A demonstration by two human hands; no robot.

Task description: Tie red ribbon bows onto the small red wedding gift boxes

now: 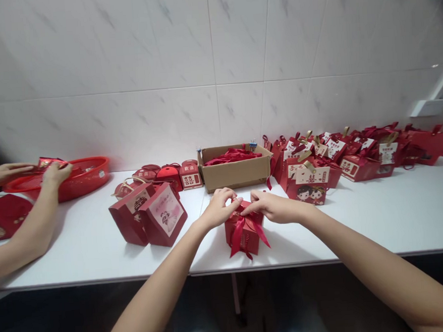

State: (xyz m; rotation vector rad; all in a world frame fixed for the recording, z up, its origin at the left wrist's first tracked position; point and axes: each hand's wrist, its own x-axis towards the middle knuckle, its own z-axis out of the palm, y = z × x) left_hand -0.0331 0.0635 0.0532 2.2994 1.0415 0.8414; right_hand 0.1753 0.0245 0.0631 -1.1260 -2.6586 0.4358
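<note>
A red gift box [245,233] stands near the front edge of the white table, with a dark red ribbon [237,238] on its top and two ribbon ends hanging down its front. My left hand [221,206] is at the top left of the box, thumb and fingers closed in a pinch at the ribbon. From the right, my right hand [270,206] reaches over the box top, its index finger stretched out and touching the ribbon's middle while the other fingers are curled. What lies under the right fingers is partly hidden.
Behind the box stands a cardboard box [237,174] of red ribbons. Many finished-looking red gift boxes [309,186] crowd the right. Left are two slanted red boxes [164,214] and smaller round-topped ones [190,174]. Farther left, another person's hands [56,173] hold a red packet over a red basin [84,183].
</note>
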